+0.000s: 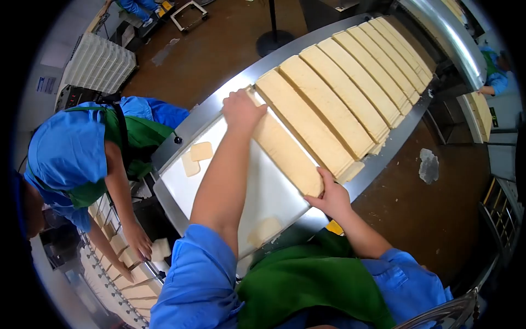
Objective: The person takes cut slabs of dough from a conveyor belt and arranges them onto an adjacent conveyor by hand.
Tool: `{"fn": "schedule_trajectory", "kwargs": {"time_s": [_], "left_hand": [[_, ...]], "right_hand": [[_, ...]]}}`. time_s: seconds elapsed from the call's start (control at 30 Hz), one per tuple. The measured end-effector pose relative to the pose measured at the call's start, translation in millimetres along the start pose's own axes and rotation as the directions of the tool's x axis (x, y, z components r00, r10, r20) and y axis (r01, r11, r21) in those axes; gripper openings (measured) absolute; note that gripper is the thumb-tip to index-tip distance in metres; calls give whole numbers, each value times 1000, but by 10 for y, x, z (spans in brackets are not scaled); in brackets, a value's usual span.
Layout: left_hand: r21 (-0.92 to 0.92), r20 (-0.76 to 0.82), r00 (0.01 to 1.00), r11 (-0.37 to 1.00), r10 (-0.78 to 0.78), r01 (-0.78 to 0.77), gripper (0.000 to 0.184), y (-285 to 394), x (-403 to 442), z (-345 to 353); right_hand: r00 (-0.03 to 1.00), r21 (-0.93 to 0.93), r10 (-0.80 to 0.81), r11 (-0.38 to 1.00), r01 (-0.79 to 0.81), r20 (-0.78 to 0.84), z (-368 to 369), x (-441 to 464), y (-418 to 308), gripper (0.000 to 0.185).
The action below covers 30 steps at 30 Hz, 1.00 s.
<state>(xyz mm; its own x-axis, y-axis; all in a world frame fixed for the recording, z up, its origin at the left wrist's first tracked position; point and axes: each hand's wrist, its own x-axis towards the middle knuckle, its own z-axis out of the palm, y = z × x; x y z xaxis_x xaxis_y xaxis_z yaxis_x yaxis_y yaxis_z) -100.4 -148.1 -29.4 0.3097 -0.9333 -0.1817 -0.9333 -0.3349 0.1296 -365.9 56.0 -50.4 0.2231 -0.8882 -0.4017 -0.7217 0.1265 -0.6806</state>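
A long row of thin, pale rectangular slices (286,148) lies on the white board (219,189), held between my two hands. My left hand (241,111) is closed over its far end, and my right hand (330,196) grips the near end with thumb and fingers. Several more rows of pale slices (323,104) lie side by side on the metal table beyond it. On the board's left part are two loose slices (201,151), and another loose slice (264,231) lies near its front edge.
At the left a co-worker (71,148) in blue with a green apron bends over a rack of slices (123,263). Stacked white trays (102,63) stand at the back left. Another person (495,71) is at the far right. A black post base (275,41) stands behind the table.
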Motion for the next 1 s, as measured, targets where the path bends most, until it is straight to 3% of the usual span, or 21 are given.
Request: {"fn": "schedule_trajectory", "kwargs": {"time_s": [0.17,0.3,0.4,0.43,0.5,0.53,0.57,0.6,0.63,0.7,0.73,0.83,0.9,0.93,1.0], "left_hand": [[-79,-54,995,994,-80,76,75,-917,-428,-36],[-107,56,932,926,-359,363,75,-1780,-1325,-349],[-220,-1,912,890,-410,399,72,-2414,-1907,-267],[-376,-24,911,848,-411,373,78,-2540,-2084,-209],[-467,67,927,809,-369,356,92,-2669,-2397,-154],[-441,104,947,839,-304,318,113,-2598,-2580,-213],[-360,-15,997,931,-71,61,124,-2759,-2699,4],[-293,46,998,955,-31,43,129,-2684,-2872,-30],[-197,78,993,976,-83,97,122,-2586,-3084,-98],[-229,57,977,950,-204,211,107,-2571,-3343,70],[-305,-105,971,936,-216,176,96,-2636,-3567,174],[-407,-291,893,889,-343,208,81,-2943,-4344,30],[-440,-337,832,855,-441,275,78,-3233,-4993,-98],[-421,-446,785,875,-430,240,77,-3435,-5355,-151],[-404,-553,704,882,-445,240,75,-3761,-6161,-300]], "right_hand": [[967,-110,-113,984,141,226,-39,-33,-173,85],[877,-208,-213,922,326,432,118,-101,-416,85],[801,-246,-286,850,465,525,240,-170,-605,89],[835,-310,-276,836,453,476,288,-188,-639,97],[876,-346,-249,847,404,414,377,-161,-670,106],[886,-320,-225,873,368,405,405,-122,-669,107],[891,-351,-239,855,382,386,402,-133,-705,105],[874,-304,-333,843,444,355,431,-80,-609,99],[851,-258,-391,833,489,350,422,-78,-626,90],[836,-292,-449,792,536,316,496,-101,-672,77],[815,-327,-492,750,575,305,539,-174,-757,76],[615,-355,-763,529,771,198,800,-509,-975,79],[536,-356,-803,436,827,261,981,-970,-1285,80],[505,-383,-818,388,838,274,1080,-1226,-1469,81],[525,-406,-752,368,836,400,1360,-1914,-1851,84]]}}
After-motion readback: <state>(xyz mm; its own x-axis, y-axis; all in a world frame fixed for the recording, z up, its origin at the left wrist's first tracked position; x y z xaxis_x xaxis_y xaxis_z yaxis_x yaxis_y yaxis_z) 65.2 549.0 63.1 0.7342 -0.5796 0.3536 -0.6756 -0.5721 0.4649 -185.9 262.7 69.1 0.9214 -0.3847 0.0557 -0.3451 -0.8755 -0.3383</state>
